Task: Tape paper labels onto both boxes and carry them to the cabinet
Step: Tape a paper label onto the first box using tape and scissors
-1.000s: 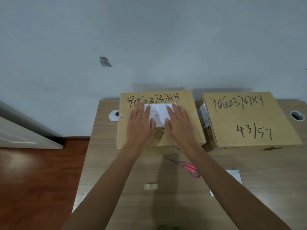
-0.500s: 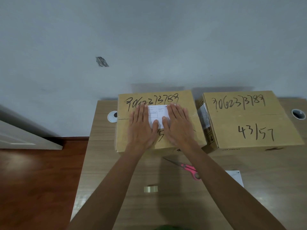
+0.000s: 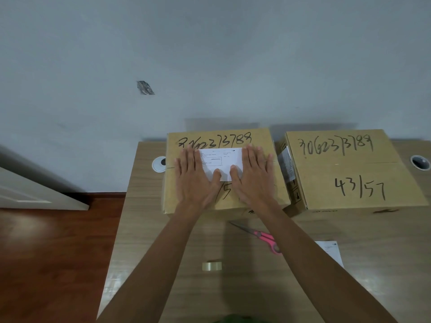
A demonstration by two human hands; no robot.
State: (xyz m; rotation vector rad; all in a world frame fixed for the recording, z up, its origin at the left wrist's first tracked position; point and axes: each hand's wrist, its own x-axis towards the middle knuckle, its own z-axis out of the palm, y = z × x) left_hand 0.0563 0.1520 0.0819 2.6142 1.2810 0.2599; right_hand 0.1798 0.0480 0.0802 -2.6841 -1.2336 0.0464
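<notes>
So we're pressing both palms flat on the left cardboard box (image 3: pixel 224 173), one on either side of the white paper label (image 3: pixel 222 163) that's lying on its top. Our left hand (image 3: pixel 194 180) is covering the label's left edge and our right hand (image 3: pixel 253 177) is covering its right edge, fingers (image 3: pixel 250 155) stretched out straight and together, thumbs angling in toward the label's bottom edge, so nothing is actually being gripped. The right cardboard box (image 3: pixel 349 169) is sitting just beside the first one on the wooden counter (image 3: pixel 144 229), no label on its top, just marker numbers. Closer to us on the counter, the pink-handled scissors (image 3: pixel 258 236) are lying partly under our right forearm, a clear tape roll (image 3: pixel 211 266) is sitting between our arms, and a second paper label (image 3: pixel 331 251) is peeking out past the right arm.
</notes>
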